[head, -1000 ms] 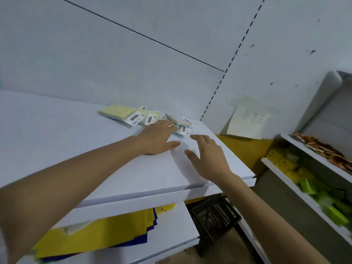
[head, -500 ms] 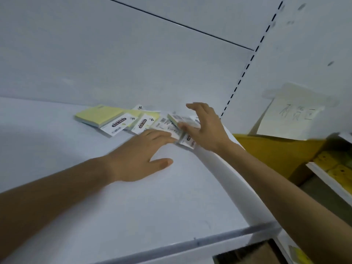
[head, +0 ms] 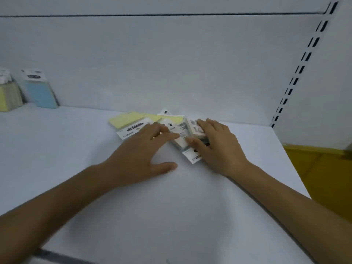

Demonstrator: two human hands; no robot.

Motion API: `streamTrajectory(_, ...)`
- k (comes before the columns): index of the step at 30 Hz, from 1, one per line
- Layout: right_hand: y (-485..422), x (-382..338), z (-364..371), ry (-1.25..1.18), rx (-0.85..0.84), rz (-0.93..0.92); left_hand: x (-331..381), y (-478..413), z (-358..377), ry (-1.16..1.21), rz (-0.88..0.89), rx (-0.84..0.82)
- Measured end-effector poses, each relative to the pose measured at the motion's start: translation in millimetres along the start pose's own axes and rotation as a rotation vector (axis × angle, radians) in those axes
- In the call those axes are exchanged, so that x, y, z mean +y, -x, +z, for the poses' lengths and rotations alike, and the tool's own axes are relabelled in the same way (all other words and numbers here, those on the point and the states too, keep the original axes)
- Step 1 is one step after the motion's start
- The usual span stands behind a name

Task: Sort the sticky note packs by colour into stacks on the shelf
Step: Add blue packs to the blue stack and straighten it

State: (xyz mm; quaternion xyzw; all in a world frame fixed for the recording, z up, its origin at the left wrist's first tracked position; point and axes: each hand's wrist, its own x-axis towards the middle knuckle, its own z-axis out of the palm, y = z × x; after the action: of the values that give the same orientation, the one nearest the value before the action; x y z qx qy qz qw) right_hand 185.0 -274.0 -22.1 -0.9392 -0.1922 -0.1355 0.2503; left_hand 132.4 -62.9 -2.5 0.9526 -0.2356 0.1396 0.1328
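Two bare hands at centre frame, pressed down on a scatter of sticky note packs (head: 163,128) lying on a white shelf (head: 171,216) against its back wall. Left hand (head: 141,159) flat and spread, fingers splayed, fingertips resting on the white-labelled packs in the middle of the heap, thumb out on the bare shelf. Right hand (head: 217,149) just beside it, curled over a pale pack (head: 196,128) at the right edge of the heap, thumb and fingers closed on it from either side. Yellow pack (head: 126,120) untouched at the left end of the scatter. Upper left of the frame: a blue pack (head: 41,92) and a yellow stack (head: 8,96) upright against the wall, well apart from the heap. Slotted upright rail (head: 302,63) at upper right.
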Motion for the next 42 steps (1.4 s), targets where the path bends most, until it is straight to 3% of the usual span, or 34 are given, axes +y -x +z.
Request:
streamTrajectory(3, 3.2, 0.2, -7.9, -0.258, 0.062, -0.001, 18.8, -17.1, 14.1, 0.007, -0.059, 0.063)
streamTrajectory(7, 4.5, 5.0, -13.9, -0.683, 0.135, 0.134, 25.3, -29.4, 28.3, 0.155, -0.091, 0.120)
streamTrajectory(12, -4.1, 14.8, -19.6, -0.581, 0.161, 0.067, 27.0, -21.5, 23.8, 0.182, -0.132, 0.352)
streamTrajectory(16, -7.0, 17.2, -20.4, -0.630, 0.214, 0.058, 19.8, -20.7, 14.7, 0.385, -0.406, 0.649)
streamTrajectory(18, -3.0, 9.8, -25.2, -0.631, 0.284, -0.031, 13.9, -19.4, 11.1, 0.527, -0.554, 0.701)
streamTrajectory(22, 8.0, -8.4, -34.6, -0.396, 0.554, -0.475, 16.3, -20.2, 15.8, 0.831, -0.688, 0.565)
streamTrajectory(24, 11.4, -16.9, -30.7, -0.322, 0.518, -0.619, 20.3, -23.2, 15.1, 1.038, -0.712, 0.518)
streamTrajectory(26, 13.9, -22.7, -21.6, -0.292, 0.383, -0.648, 19.5, -24.3, 12.5, 1.271, -0.718, 0.458)
streamTrajectory(29, 12.5, -24.5, -14.2, -0.375, 0.288, -0.596, 18.0, -25.0, 11.4, 1.402, -0.599, 0.361)
streamTrajectory(32, 10.2, -21.0, -11.2, -0.411, 0.257, -0.501, 18.2, -26.5, 14.4, 1.385, -0.573, 0.424)
streamTrajectory(37, 9.4, -16.1, -7.9, -0.792, 0.047, -0.070, 9.0, -22.9, 17.7, 1.352, -0.571, 0.493)
streamTrajectory(39, 7.3, -16.7, -7.7, -0.882, -0.020, -0.008, 9.9, -21.9, 18.6, 1.322, -0.555, 0.467)
streamTrajectory(42, 8.7, -17.3, -6.0, -0.880, 0.042, 0.018, 12.5, -22.4, 20.6, 1.266, -0.548, 0.441)
